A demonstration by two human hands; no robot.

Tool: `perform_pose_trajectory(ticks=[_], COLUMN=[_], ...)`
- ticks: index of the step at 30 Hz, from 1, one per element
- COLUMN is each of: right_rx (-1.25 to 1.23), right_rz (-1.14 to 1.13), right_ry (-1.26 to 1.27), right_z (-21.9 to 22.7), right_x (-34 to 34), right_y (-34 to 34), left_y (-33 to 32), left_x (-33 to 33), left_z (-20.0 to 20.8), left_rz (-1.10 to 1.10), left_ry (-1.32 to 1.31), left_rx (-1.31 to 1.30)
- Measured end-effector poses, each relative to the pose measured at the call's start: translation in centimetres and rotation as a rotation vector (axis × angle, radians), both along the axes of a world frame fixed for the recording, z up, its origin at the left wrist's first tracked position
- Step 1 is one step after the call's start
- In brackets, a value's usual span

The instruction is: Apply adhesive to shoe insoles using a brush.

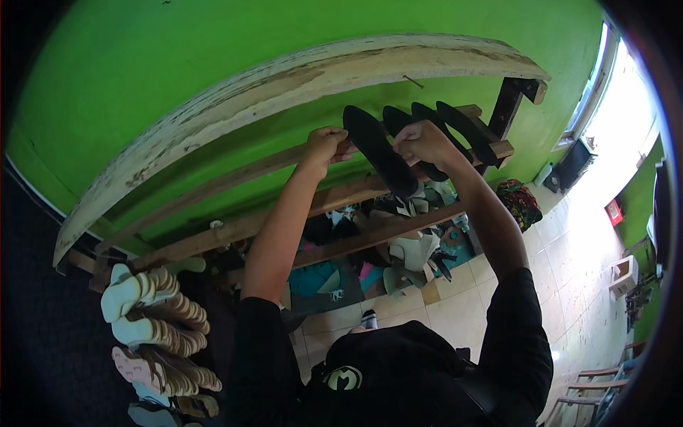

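Note:
A long black sole-shaped piece, like a shoe insole (pixel 377 153), leans slantwise over the wooden rails of a rack. My left hand (pixel 327 148) pinches its left edge near the upper end. At its right edge, the fingers of my right hand (pixel 423 146) are closed in a pinch; my knuckles partly hide the contact. Several more black insoles (pixel 466 132) lie side by side to the right, propped on the same rails. One of them is partly covered by my right hand.
A broad wooden plank (pixel 284 78) runs above the rails (pixel 213 242) along a green wall. Scraps of cut material (pixel 413 249) lie heaped underneath. Stacks of pale soles (pixel 153 327) stand at lower left. A patterned bundle (pixel 519 203) sits beyond my right forearm.

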State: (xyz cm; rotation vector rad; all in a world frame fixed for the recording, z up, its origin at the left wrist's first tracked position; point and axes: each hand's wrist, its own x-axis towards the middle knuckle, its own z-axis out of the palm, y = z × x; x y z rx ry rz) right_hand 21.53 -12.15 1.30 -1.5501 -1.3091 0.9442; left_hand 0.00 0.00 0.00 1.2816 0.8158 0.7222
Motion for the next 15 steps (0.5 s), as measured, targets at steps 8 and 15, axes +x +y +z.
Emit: perform_pose_trajectory(ticks=[8, 15], right_rx=[-0.096, -0.069], right_rz=[-0.006, 0.095], right_ry=[-0.114, -0.194], right_z=[0.6, 0.6], right_x=[0.8, 1.7], right_y=[3.1, 3.3], left_y=[3.3, 3.2], left_x=[2.2, 3.1], left_z=[-1.4, -1.8], left_rz=[0.014, 0.069], left_ry=[0.176, 0.206], left_rx=[-0.022, 0.013])
